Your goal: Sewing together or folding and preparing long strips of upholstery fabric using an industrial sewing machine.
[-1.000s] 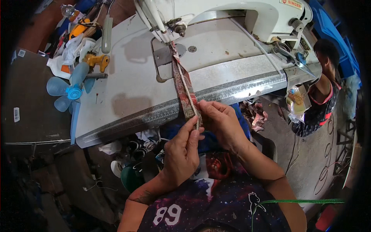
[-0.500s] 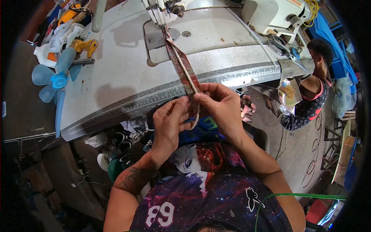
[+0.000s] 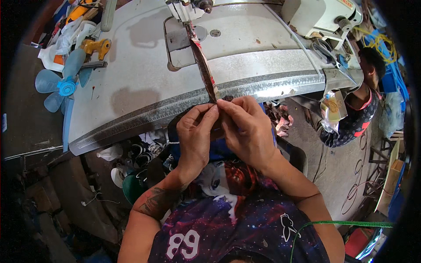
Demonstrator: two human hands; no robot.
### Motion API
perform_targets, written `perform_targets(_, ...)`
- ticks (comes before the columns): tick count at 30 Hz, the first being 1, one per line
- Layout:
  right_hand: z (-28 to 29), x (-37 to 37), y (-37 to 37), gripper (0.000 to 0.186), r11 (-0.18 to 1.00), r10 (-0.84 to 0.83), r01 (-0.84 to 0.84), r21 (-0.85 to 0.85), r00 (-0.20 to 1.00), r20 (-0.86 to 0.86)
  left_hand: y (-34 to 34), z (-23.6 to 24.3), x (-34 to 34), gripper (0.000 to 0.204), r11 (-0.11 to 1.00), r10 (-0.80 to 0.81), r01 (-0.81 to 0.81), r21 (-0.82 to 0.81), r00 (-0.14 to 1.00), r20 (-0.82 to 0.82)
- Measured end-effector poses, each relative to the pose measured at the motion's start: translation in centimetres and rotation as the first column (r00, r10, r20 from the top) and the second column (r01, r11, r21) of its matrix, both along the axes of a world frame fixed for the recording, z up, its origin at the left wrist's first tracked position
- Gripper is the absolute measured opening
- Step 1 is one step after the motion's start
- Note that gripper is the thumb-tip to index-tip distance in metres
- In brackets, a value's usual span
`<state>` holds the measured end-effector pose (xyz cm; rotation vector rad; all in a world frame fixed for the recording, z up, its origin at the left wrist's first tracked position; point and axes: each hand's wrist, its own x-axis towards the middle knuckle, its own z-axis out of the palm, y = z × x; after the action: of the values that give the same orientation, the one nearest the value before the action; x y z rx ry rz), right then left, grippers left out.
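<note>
A narrow reddish-brown patterned fabric strip point(image 3: 202, 65) runs from under the needle end of a sewing machine point(image 3: 186, 9) toward me, over the table's near edge. It is folded lengthwise, and the pale cord is hidden along this stretch. At the strip's near end my left hand point(image 3: 193, 136) pinches the fabric between thumb and fingers. My right hand point(image 3: 246, 131) pinches the same spot from the other side, its thumb and fingertips touching those of the left. Both hands are just off the table edge, above my lap.
A metal ruler strip point(image 3: 175, 108) lines the front of the white sewing table point(image 3: 131, 57). At left are a blue fan blade point(image 3: 67, 87) and a yellow tool part point(image 3: 97, 47). Scissors point(image 3: 335, 61) lie at right beside another machine head point(image 3: 320, 19). Another person point(image 3: 359, 105) sits beyond.
The strip, which lay open with the cord on top, is now folded over and the cord is covered. My hands have come together at the fold.
</note>
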<state>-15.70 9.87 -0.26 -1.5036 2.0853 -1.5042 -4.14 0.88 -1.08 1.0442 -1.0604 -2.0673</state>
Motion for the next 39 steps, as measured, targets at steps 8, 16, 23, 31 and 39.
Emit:
perform_targets(8, 0.3, -0.2, -0.1, 0.031, 0.999, 0.034, -0.035, 0.038, 0.999, 0.019, -0.2, 0.0, 0.0, 0.02, 0.997, 0.0, 0.003, 0.072, 0.999, -0.038)
perform_targets(16, 0.0, -1.7, -0.3, 0.012, 0.997, 0.009, -0.028, 0.069, 0.966, 0.257, 0.4, 0.2, -0.3, 0.023, 0.999, -0.036, 0.038, -0.017, 0.994, 0.099)
perform_targets(23, 1.6, -5.2, -1.2, 0.028, 0.99, 0.14, -0.132, 0.052, 0.964, -0.225, -0.4, 0.8, 0.3, 0.023, 0.992, -0.125, 0.123, 0.024, 0.985, 0.116)
perform_targets(31, 0.2, -7.9, -3.9, 0.035, 0.902, 0.347, -0.428, 0.048, 0.655, -0.671, -1.0, 1.1, 0.8, 0.022, 0.974, -0.118, 0.112, 0.198, 0.993, 0.022)
perform_targets(39, 0.4, -7.7, -4.3, 0.036, 0.887, 0.354, -0.453, 0.088, 0.547, -0.759, -1.5, 0.9, 1.5, 0.021, 0.955, -0.189, 0.198, 0.222, 0.98, -0.062)
